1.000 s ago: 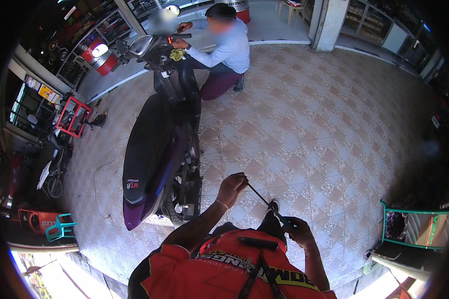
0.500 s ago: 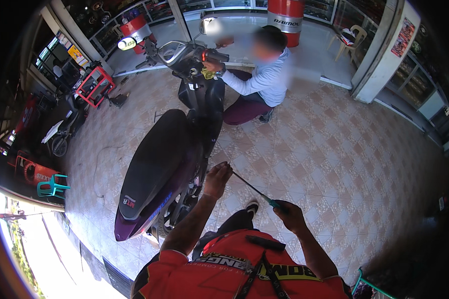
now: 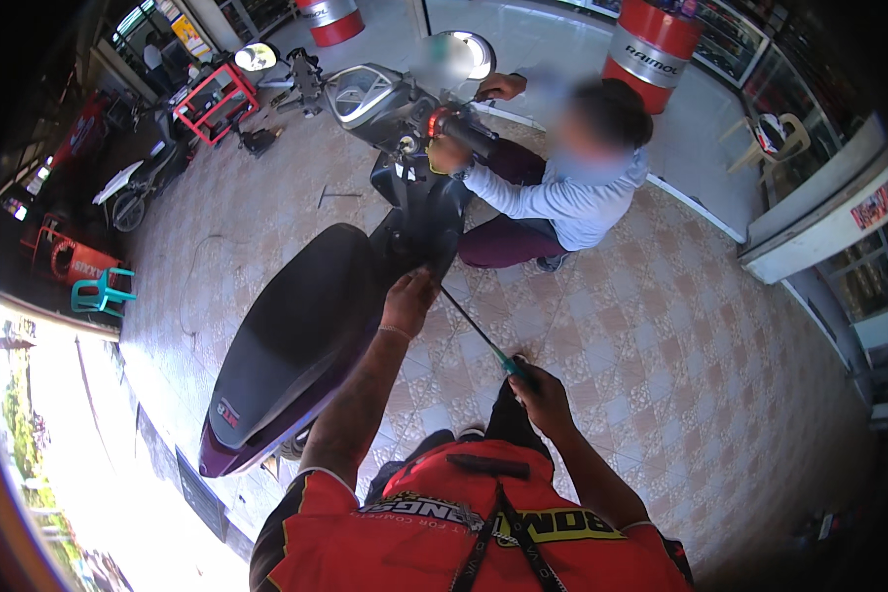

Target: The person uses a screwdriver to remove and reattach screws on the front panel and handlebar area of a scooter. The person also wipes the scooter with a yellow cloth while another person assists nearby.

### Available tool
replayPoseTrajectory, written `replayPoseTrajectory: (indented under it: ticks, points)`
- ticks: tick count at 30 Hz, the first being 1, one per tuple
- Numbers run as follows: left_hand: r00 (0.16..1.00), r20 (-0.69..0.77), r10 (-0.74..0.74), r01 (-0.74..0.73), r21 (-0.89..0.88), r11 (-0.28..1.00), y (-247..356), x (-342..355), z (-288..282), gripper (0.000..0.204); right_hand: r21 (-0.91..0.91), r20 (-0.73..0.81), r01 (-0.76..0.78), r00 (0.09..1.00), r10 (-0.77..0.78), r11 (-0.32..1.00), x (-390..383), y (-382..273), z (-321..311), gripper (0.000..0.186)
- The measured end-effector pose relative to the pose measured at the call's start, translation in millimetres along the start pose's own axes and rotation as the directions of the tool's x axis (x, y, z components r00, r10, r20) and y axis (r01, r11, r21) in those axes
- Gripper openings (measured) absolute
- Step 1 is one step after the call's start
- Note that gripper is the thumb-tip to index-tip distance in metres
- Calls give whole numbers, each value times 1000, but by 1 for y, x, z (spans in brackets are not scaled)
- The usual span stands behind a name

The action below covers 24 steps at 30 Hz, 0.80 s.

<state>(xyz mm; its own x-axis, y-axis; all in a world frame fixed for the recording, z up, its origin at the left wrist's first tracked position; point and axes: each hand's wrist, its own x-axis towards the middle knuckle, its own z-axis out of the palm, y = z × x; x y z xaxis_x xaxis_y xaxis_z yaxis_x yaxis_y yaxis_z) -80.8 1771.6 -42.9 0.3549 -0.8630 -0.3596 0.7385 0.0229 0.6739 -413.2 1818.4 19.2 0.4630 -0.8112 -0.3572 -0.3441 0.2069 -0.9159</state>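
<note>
A screwdriver (image 3: 479, 330) with a long thin shaft and a green handle slants in front of me, beside the motor scooter (image 3: 291, 326). My right hand (image 3: 545, 399) is wrapped round its handle. At the tip end, the fingers of my left hand (image 3: 410, 300) are pinched together next to the scooter's side, just right of the black seat. Whether a small part sits in those fingers is hidden. Across the scooter's front, a person in a light grey top (image 3: 582, 202) crouches, one hand at the handlebar grip and a yellowish cloth under it.
Red and white drums (image 3: 643, 59) stand at the back, near a beige chair (image 3: 775, 138). A red metal cart (image 3: 217, 104), another motorcycle (image 3: 143, 183) and a green stool (image 3: 102, 291) are at the left. A T-shaped tool (image 3: 337, 196) lies on the tiled floor.
My view has shifted, and I stand closer to the scooter's front. Both my hands have moved forward along its side with the screwdriver. The other person's far hand has moved off the handlebar area.
</note>
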Motion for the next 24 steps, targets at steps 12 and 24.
replayPoseTrajectory:
  ticks: [12, 24]
  points:
    - [721, 396, 568, -410, 906, -110, 60, 172, 38, 36, 310, 236, -137, 970, 63, 941, 199, -100, -40, 41]
    - [865, 18, 502, -412, 597, 688, 100, 300, -28, 35, 354, 316, -307, 928, 196, 883, 300, -124, 36, 42]
